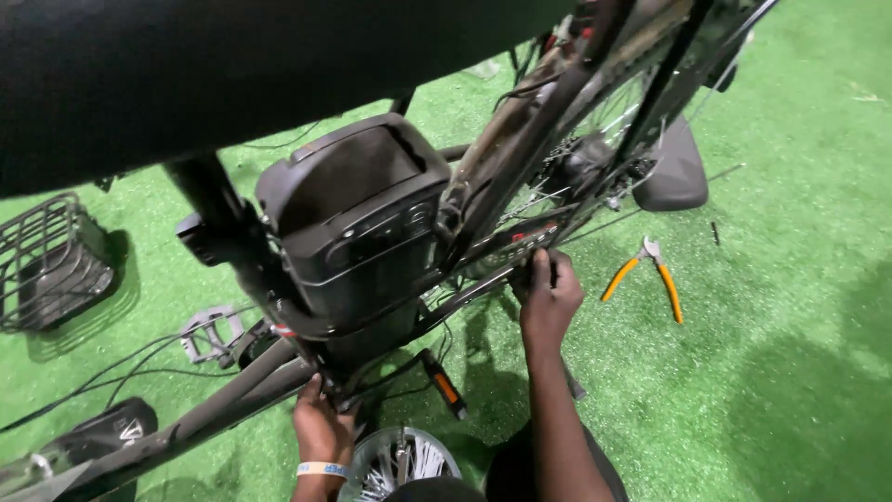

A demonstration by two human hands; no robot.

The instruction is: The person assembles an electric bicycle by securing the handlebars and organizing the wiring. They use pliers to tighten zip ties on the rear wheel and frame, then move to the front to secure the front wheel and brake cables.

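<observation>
Left hand [321, 423]: closed around the lower frame tube [223, 402] beneath the battery pack [358, 218], apparently steadying the bicycle.
Right hand [548, 296]: fingers curled on the chainstay [483, 279] near the rear wheel [595, 139]; whether it holds a small part, I cannot tell.
Pliers [648, 274]: orange-handled, lying on green turf [799, 186], right of that hand.
Wire basket [46, 265]: set aside far left.

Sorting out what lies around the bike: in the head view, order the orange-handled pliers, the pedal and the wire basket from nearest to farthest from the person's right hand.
From the right hand on the bike frame:
1. Orange-handled pliers, on the green turf just to its right.
2. Pedal, across the frame to its left.
3. Wire basket, at the far left edge.
</observation>
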